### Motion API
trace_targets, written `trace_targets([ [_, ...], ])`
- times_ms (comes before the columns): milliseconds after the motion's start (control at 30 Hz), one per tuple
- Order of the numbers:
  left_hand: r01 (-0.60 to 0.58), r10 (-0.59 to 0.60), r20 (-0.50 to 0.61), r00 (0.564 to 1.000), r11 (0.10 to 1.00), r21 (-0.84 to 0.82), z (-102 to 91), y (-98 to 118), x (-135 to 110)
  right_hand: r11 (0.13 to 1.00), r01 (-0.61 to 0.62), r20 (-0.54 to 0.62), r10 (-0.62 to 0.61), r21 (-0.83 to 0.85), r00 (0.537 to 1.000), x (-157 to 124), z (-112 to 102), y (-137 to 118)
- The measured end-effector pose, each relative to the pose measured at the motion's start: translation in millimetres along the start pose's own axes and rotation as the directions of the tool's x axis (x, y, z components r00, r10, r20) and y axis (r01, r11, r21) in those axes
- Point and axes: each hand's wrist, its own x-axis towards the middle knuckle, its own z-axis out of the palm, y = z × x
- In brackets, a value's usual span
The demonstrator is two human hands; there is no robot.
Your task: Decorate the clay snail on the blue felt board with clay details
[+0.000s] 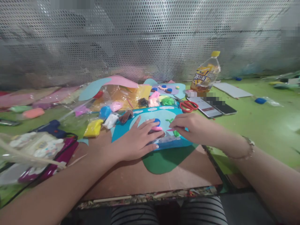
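My left hand (142, 139) lies with fingers spread on a blue craft sheet (122, 129), close to a blue and pink clay shape (157, 128). On the sheet's right part, my right hand (187, 126) is closed in a pinch round a thin pink pointed tool (171, 129), its tip over the picture. Green clay pieces (176, 133) are stuck beside that tip. White cloud shapes run along the sheet's top. Beneath the lower edge a green sheet (161, 162) sticks out over the brown board (131, 181).
Bagged clay, including a yellow packet (93, 128), lies behind and left. Red-handled scissors (188, 106), phones (206, 107) and a tea bottle (206, 75) stand at the right rear. A blue glue gun (52, 128) rests left. A perforated metal panel (140, 40) closes the back.
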Motion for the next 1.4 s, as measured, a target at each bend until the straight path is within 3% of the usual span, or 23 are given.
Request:
trace_targets([
  [633, 0.033, -0.033, 0.010, 0.999, 0.999, -0.008, 5.4, 6, 9, 0.998, -0.068, -0.011, 0.068, -0.019, 0.998, 2, 1, -5],
  [967, 0.027, -0.027, 0.003, 1.000, 1.000, 0.003, 6.3, 4, 9, 0.999, -0.044, -0.097, 0.042, -0.015, 0.994, 2, 0, -2],
  [1233, 0.066, -0.058, -0.117, 0.991, 0.995, 0.068, -4.7, -6, 2, 0.999, -0.033, -0.108, 0.033, 0.006, 0.994, 2, 1, -2],
  [1400, 0.191, -0.160, -0.288, 0.944, 0.978, 0.080, -14.5, -10, -2, 0.999, -0.040, -0.070, 0.042, 0.027, 0.997, 1, 5, -4],
])
